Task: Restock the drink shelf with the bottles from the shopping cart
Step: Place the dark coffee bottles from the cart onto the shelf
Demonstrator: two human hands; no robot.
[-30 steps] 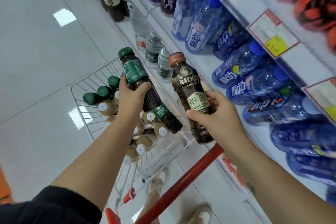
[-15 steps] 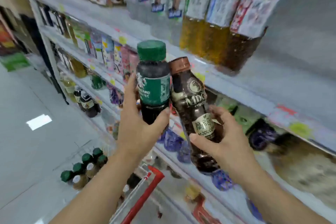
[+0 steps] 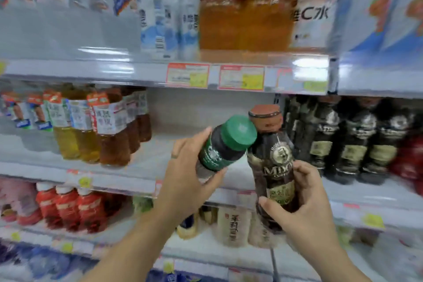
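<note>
Item: I hold green-capped bottle (image 3: 225, 144) tilted in my left hand (image 3: 185, 181), brown-capped coffee bottle (image 3: 273, 167) upright in my right hand (image 3: 304, 208), both raised before the shelf gap (image 3: 199, 121) beside matching coffee bottles (image 3: 357, 135), likely for placing.

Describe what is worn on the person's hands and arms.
No gloves or watch. The left hand wears a thin ring on one finger; the right hand shows none. Both forearms are bare, with no sleeve in view.
</note>
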